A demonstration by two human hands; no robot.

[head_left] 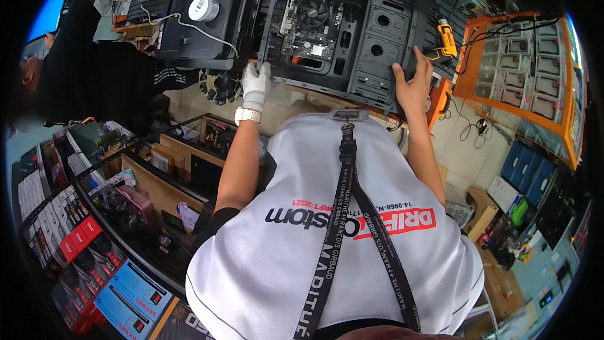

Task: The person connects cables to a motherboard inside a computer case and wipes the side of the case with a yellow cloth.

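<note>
An open black computer case (376, 9) lies on its side on the bench ahead of me. Inside it a motherboard (301, 49) carries a round CPU cooler fan (313, 12). My left hand (256, 82), in a white glove, is closed on the case's near left corner. My right hand (415, 85), bare, grips the near right end of the case, thumb on one side and fingers on the other. Part of each hand's fingers is hidden against the case. A yellow and black power tool (446, 39) lies just right of the case.
Another black case (195, 38) stands to the left, a white round tub (203, 9) and a white cable on it. A person in black (107, 82) works at far left. An orange-framed display cabinet (465, 75) stands right. Boxes (135, 296) fill the lower left.
</note>
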